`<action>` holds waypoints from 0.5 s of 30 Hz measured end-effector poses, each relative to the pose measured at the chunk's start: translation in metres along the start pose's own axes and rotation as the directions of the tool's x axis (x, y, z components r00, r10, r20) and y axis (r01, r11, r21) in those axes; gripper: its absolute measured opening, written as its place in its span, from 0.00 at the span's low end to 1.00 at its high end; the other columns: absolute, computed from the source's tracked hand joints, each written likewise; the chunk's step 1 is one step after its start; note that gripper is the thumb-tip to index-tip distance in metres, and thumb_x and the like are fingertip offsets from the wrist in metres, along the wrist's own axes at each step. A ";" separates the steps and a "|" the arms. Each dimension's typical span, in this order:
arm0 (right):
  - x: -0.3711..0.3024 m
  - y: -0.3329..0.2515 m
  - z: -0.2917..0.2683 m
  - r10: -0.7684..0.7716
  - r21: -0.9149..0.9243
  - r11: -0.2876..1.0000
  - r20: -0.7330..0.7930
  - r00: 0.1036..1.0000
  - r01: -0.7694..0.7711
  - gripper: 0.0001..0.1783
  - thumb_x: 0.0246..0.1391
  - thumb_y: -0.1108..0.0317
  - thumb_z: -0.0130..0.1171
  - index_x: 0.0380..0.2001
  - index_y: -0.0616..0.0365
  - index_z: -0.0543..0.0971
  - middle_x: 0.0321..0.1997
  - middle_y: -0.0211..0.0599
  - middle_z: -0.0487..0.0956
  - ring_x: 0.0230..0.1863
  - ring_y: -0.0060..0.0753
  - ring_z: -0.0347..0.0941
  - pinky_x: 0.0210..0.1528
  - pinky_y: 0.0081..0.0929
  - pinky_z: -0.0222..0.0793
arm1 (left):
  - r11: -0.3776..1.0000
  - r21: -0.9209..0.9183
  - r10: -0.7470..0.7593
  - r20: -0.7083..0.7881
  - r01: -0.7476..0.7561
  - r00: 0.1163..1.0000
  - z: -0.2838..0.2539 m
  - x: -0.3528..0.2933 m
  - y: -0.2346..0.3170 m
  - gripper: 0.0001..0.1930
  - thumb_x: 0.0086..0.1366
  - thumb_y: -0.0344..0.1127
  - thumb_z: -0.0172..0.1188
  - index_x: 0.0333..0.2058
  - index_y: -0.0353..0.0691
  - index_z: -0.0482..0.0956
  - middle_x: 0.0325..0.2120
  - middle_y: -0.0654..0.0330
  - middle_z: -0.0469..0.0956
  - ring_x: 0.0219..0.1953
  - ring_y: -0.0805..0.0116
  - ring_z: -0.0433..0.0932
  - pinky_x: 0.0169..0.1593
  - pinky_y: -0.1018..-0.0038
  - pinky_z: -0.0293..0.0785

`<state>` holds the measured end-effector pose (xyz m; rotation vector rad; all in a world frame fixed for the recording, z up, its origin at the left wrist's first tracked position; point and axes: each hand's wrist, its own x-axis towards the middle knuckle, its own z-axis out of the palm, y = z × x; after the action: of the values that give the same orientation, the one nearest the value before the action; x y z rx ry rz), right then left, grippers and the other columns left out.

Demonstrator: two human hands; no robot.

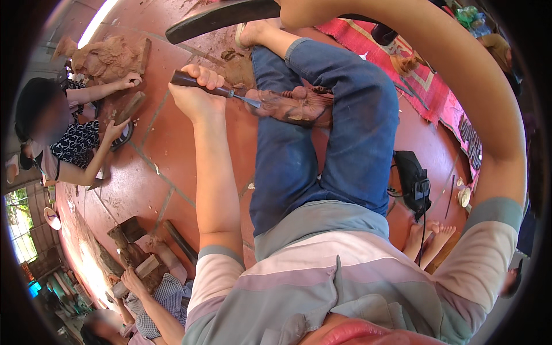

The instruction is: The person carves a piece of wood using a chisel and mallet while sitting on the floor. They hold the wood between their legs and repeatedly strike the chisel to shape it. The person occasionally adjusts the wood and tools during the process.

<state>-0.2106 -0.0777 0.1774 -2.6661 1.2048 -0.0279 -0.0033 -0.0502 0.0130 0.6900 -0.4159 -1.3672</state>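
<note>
My left hand [198, 98] is wrapped round the dark handle of a chisel [247, 101]. The chisel's metal blade rests against a reddish-brown wood carving [293, 110], which lies between my legs in blue jeans. Rounded knobs and fine grooves show on the carving; my right knee hides its far end. Up at the top edge, my right hand [302, 12] grips a long dark wooden mallet [221, 22], raised away from the chisel. Part of that hand is cut off by the frame.
At the left a person holds a wooden mallet [131, 107] beside a large wood carving [109, 59]. Another person works wood at lower left. A black bag [411, 183] with a cable lies right of my leg, near someone's bare feet [428, 240]. A red mat [359, 43] covers floor tiles.
</note>
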 end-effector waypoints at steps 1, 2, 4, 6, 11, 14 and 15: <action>0.000 0.003 0.005 -0.014 -0.002 1.000 -0.028 1.000 0.014 0.38 0.46 0.60 0.60 0.62 0.54 0.64 0.51 0.56 0.74 0.53 0.54 0.70 0.56 0.40 0.64 | 1.000 0.011 -0.003 0.017 0.003 1.000 -0.002 0.000 -0.002 0.11 0.57 0.39 0.43 0.17 0.45 0.64 0.11 0.67 0.58 0.13 0.74 0.55 0.21 0.76 0.53; 0.000 0.004 0.008 -0.028 -0.005 1.000 -0.056 0.998 0.028 0.37 0.46 0.61 0.59 0.62 0.54 0.64 0.51 0.56 0.74 0.53 0.54 0.70 0.56 0.40 0.64 | 1.000 0.020 -0.007 0.034 0.007 0.999 -0.003 0.000 -0.004 0.13 0.58 0.40 0.42 0.17 0.44 0.64 0.11 0.66 0.59 0.14 0.73 0.55 0.21 0.75 0.54; 0.000 -0.002 0.007 -0.020 0.026 0.999 -0.077 0.997 0.022 0.37 0.45 0.64 0.58 0.62 0.53 0.64 0.51 0.56 0.74 0.53 0.54 0.70 0.56 0.40 0.64 | 0.999 0.042 0.008 0.060 -0.011 0.998 -0.001 -0.002 -0.002 0.14 0.59 0.42 0.41 0.17 0.43 0.63 0.11 0.65 0.59 0.14 0.72 0.56 0.21 0.75 0.55; 0.003 -0.004 0.010 -0.064 0.012 0.998 -0.131 0.989 0.066 0.37 0.44 0.66 0.57 0.62 0.52 0.64 0.51 0.55 0.74 0.53 0.53 0.70 0.56 0.40 0.64 | 0.998 0.058 0.029 0.076 -0.034 0.997 0.005 -0.008 -0.004 0.15 0.59 0.43 0.40 0.18 0.43 0.63 0.11 0.65 0.59 0.14 0.72 0.55 0.21 0.75 0.54; 0.008 -0.020 0.002 -0.013 -0.103 0.994 0.087 0.996 0.022 0.38 0.41 0.68 0.56 0.62 0.49 0.65 0.51 0.52 0.75 0.53 0.50 0.71 0.54 0.39 0.65 | 0.990 0.138 -0.038 0.055 0.030 0.998 0.013 0.002 -0.009 0.16 0.60 0.45 0.40 0.18 0.43 0.63 0.11 0.65 0.59 0.13 0.73 0.56 0.20 0.76 0.54; 0.007 -0.016 0.004 0.078 -0.100 0.992 0.035 0.996 -0.074 0.37 0.41 0.68 0.56 0.61 0.47 0.66 0.49 0.48 0.77 0.52 0.48 0.73 0.52 0.39 0.66 | 0.992 0.083 -0.092 -0.003 0.091 0.996 0.027 0.005 -0.020 0.14 0.59 0.43 0.39 0.18 0.44 0.63 0.10 0.66 0.59 0.12 0.74 0.55 0.19 0.77 0.53; 0.012 -0.022 0.008 0.071 -0.057 0.996 -0.013 0.997 -0.072 0.37 0.42 0.68 0.55 0.61 0.47 0.66 0.49 0.47 0.77 0.51 0.48 0.73 0.52 0.40 0.67 | 0.993 0.091 -0.079 -0.002 0.079 0.997 0.020 0.006 -0.014 0.14 0.58 0.43 0.40 0.18 0.44 0.63 0.10 0.66 0.59 0.12 0.74 0.55 0.19 0.77 0.53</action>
<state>-0.1854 -0.0715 0.1730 -2.6723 1.3232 0.0030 -0.0252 -0.0605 0.0180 0.7874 -0.4589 -1.4302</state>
